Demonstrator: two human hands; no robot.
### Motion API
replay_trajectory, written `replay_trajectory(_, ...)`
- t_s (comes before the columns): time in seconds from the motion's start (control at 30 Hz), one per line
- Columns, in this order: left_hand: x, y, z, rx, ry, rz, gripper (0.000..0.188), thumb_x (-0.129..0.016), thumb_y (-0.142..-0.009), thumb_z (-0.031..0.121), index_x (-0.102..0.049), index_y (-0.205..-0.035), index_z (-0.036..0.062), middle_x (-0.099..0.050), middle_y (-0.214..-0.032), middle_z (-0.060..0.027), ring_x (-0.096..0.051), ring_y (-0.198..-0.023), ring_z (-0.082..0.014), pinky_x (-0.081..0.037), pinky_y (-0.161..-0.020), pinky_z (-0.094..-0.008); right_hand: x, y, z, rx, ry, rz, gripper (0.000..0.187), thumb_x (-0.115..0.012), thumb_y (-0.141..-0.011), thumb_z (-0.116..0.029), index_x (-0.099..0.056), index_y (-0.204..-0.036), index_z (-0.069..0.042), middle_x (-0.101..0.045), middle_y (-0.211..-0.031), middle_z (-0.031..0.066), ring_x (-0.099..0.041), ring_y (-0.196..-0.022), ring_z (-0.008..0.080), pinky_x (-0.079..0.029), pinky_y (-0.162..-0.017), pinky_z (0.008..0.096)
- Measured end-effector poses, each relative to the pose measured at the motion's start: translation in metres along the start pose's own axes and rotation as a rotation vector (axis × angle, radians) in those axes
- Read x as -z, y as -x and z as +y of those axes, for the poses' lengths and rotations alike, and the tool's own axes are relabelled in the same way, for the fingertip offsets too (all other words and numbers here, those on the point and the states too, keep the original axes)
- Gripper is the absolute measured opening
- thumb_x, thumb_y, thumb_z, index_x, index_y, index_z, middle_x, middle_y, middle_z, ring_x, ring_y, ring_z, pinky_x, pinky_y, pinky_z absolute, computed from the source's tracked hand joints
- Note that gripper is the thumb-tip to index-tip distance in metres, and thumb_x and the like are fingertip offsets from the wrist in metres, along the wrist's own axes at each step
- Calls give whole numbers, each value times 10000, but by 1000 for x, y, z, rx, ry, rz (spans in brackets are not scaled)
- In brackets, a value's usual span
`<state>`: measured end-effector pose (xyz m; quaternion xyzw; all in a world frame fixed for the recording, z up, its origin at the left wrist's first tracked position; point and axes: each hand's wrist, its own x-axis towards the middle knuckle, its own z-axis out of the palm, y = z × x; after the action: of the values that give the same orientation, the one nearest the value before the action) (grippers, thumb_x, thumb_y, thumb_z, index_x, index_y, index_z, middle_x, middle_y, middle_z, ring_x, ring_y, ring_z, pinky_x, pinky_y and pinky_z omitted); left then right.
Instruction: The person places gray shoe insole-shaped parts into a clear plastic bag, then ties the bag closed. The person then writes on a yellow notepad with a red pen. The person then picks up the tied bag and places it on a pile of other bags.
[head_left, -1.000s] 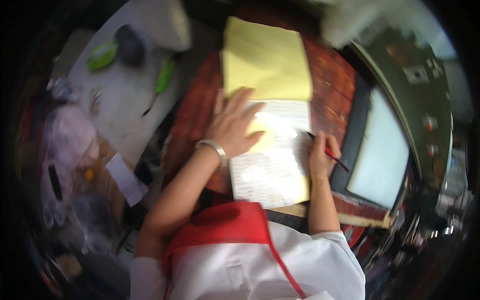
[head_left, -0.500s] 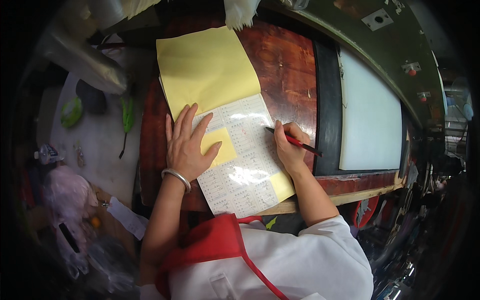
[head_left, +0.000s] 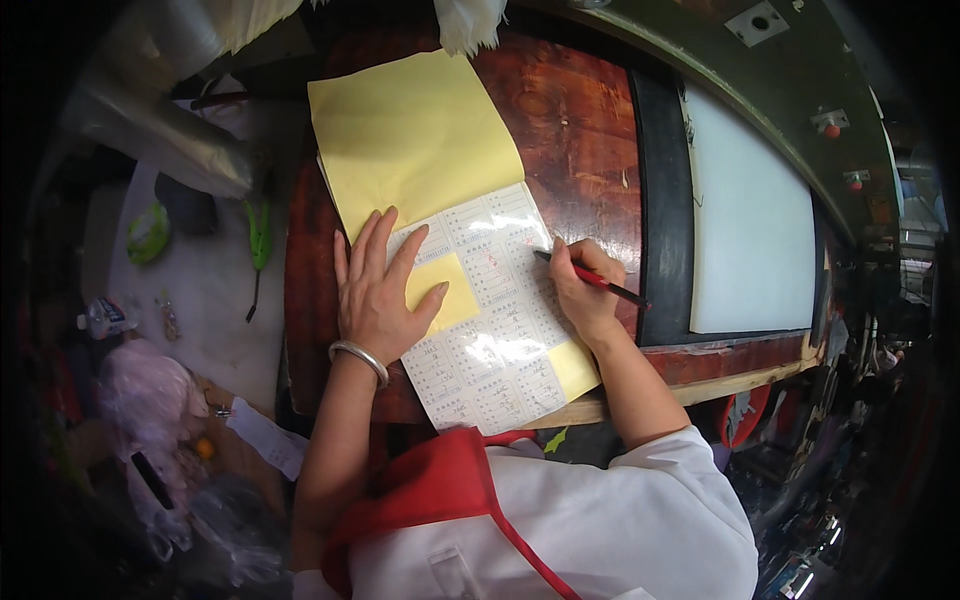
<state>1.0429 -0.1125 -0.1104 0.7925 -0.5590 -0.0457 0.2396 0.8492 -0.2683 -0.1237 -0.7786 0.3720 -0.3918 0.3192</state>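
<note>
The printed sheet (head_left: 500,335), small forms in rows with handwriting on some, lies between the two hands, just right of the left palm. A yellow patch (head_left: 452,285) shows beside the left thumb where a form appears to be missing. The left hand (head_left: 385,300) is flat with its fingers spread, pressed across the sheet's left edge, probably so the paper cannot slide. The right hand (head_left: 585,285) is closed around a red and black pen (head_left: 622,292), gripped low near the point, likely for fine control. The pen's tip lies up and left of those fingers, over the sheet's right margin; whether it touches the paper I cannot tell.

Beyond the left fingertips is the yellow cover (head_left: 415,140), folded up and away, which seems to leave the forms bare for both hands. A silvery bangle (head_left: 358,360) circles the left wrist. Under everything is the reddish wooden desk (head_left: 570,120), supporting the paper. To the right of the right hand is a white panel (head_left: 750,220) with a black border (head_left: 662,190), and past it a dark green beam (head_left: 770,120). Well left of the left hand, a green-handled tool (head_left: 258,232) lies on a second, pale desk (head_left: 215,325), apart from the paper.
</note>
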Motion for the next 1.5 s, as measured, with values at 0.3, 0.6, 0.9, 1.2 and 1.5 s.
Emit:
replay_trajectory(0.3,0,0,1,1,-4,3,594,-713,-744,293,-543,-1282,107,-368,-1433,-151,-312,-1348,-330,-134,-1127,-549,1,1,-1,2,18,40,295,-681,-849,-102,-526,-612,-19,-522,-514,29,-449,-451,90,-366,-446,255)
replay_trajectory(0.6,1,0,1,18,18,4,580,-711,-747,322,-559,-1272,127,-373,-1429,-142,-305,-1357,-315,-127,-1131,-560,-1,1,0,59,96,38,273,-695,-811,-85,-537,-598,-22,-525,-506,90,-483,-418,160,-378,-433,296)
replay_trajectory(0.9,-6,8,-5,67,136,60,617,-709,-749,388,-545,-1285,131,-370,-1436,-159,-282,-1374,-327,-101,-1117,-602,10,8,-2,-361,-220,24,256,-582,-894,-73,-503,-650,-75,-501,-589,-10,-456,-551,72,-390,-497,245)
replay_trajectory(1.2,-12,12,-11,17,188,131,558,-684,-716,392,-617,-1184,95,-396,-1380,-153,-249,-1373,-279,-46,-1148,-567,8,0,6,-187,-66,76,371,-647,-909,-200,-484,-626,-24,-484,-596,19,-431,-552,107,-365,-485,230)
replay_trajectory(1.5,-12,9,-7,14,181,116,527,-675,-723,400,-627,-1166,119,-405,-1371,-150,-250,-1378,-275,-46,-1144,-579,12,-2,14,-146,-66,66,319,-666,-899,-217,-555,-682,-11,-522,-628,38,-478,-552,118,-397,-483,228)
